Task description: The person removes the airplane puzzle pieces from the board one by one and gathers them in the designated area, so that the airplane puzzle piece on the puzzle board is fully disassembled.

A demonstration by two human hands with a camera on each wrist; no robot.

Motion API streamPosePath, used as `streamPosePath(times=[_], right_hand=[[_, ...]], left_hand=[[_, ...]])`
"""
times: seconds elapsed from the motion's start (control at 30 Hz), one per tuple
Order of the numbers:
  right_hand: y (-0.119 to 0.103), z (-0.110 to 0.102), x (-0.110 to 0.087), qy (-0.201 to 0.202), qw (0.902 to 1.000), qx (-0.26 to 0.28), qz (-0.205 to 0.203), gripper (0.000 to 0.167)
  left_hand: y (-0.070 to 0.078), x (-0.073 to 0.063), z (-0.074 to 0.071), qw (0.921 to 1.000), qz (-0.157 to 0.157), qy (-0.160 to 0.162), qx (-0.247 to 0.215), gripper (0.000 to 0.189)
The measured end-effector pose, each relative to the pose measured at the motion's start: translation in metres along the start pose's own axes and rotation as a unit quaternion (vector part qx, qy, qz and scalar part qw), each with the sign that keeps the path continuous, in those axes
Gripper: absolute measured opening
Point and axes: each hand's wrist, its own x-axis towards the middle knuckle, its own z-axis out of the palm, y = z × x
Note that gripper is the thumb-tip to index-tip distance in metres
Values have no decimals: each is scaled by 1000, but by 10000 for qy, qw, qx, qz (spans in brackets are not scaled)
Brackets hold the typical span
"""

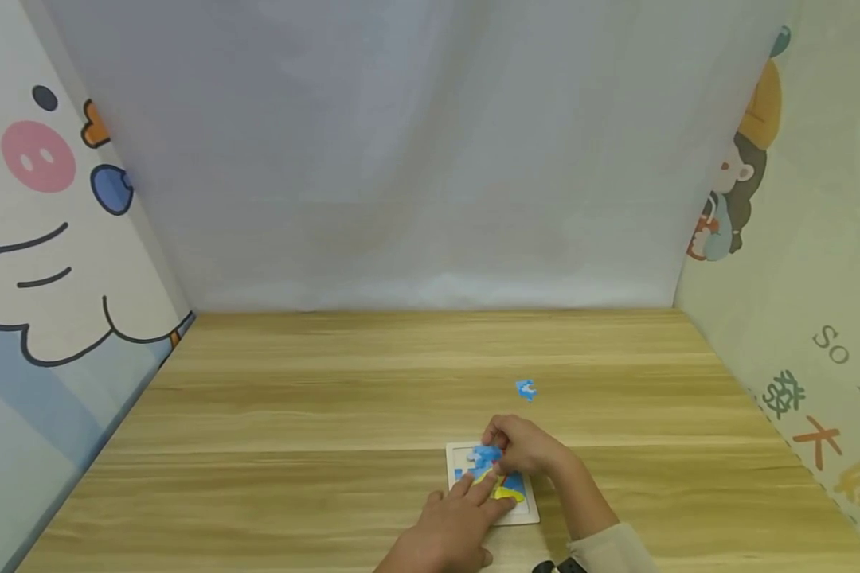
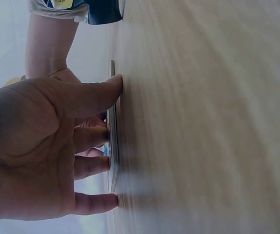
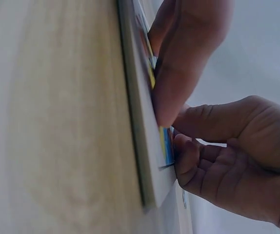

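Observation:
A small jigsaw puzzle board with a pale frame lies on the table, with blue and yellow pieces inside it. My left hand has its fingers spread over the near left part of the board, fingertips pressing on the pieces. In the left wrist view, the left thumb and little finger reach down at the board's edges. At the far right part of the board, my right hand has curled fingers and pinches a blue puzzle piece, which sits askew. The right fingertips partly cover that piece.
One loose blue puzzle piece lies on the wooden table beyond the board. A pale curtain hangs along the table's back edge. Printed panels stand at the left and right.

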Motion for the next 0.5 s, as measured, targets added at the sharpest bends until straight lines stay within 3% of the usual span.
streamPosePath(times=[0.33,0.5], right_hand=[[-6,2,-1,226,9977,-626,115,27],[-11,4,-2,424,9967,-595,354,20]], left_hand=[[0,0,-1,10000,1,-38,-62,67],[1,-1,-1,9999,-26,-89,-64,67]])
